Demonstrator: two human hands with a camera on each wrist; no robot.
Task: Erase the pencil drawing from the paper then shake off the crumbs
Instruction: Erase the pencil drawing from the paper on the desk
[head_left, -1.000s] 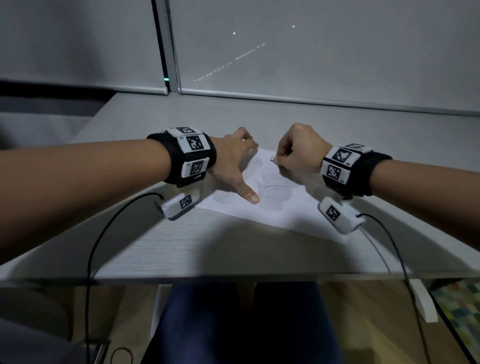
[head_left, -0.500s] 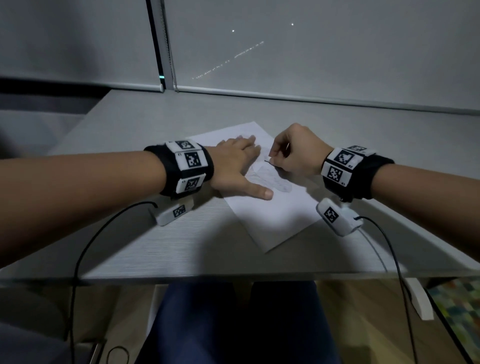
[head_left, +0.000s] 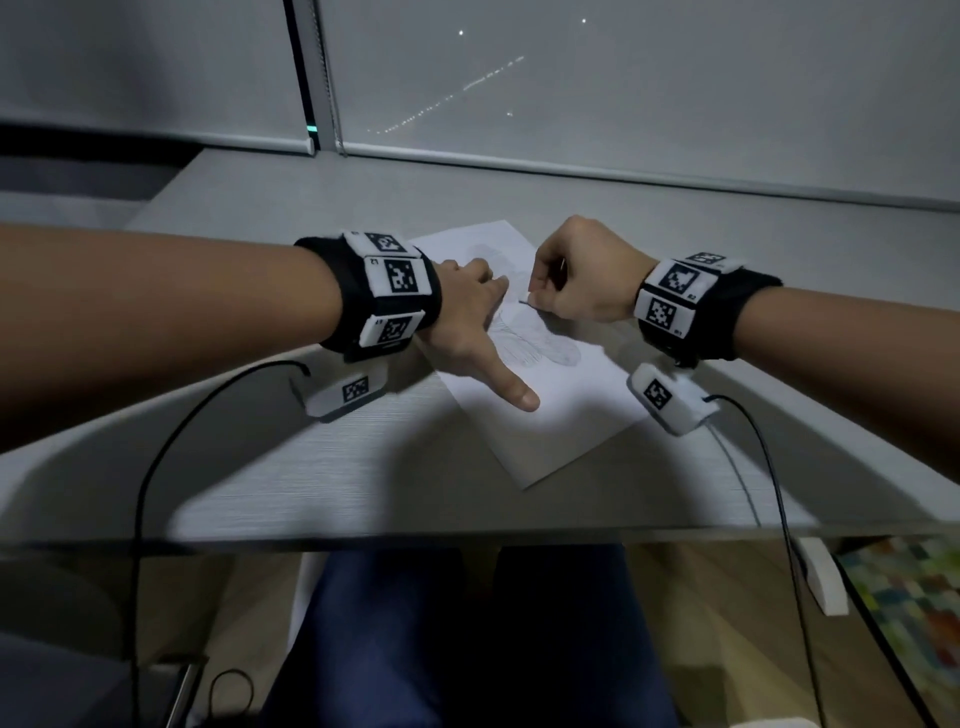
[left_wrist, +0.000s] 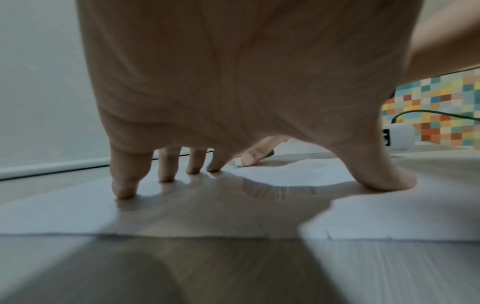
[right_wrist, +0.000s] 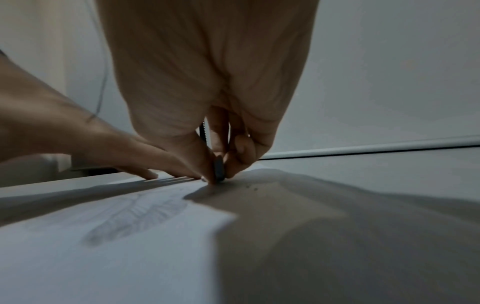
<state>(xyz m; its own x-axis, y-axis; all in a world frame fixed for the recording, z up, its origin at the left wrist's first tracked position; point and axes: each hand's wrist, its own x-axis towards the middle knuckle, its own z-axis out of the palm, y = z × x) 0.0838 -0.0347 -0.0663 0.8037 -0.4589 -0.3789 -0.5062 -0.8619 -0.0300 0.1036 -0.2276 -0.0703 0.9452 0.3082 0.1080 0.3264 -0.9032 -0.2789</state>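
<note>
one paper (head_left: 550, 436) under flat left hand (head_left: 462, 322); one eraser (right_wrist: 219, 169) in right hand's (head_left: 582, 280) pinch

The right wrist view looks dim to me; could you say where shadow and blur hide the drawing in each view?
Right wrist: hand shadows the paper; drawing soft. Left wrist: hand shadows it; foreground blurred. Head: dim, drawing faint.

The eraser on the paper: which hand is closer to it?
Right. The right hand pinches the eraser against the paper; the left hand presses the sheet just beside it, fingertips close but apart.
</note>
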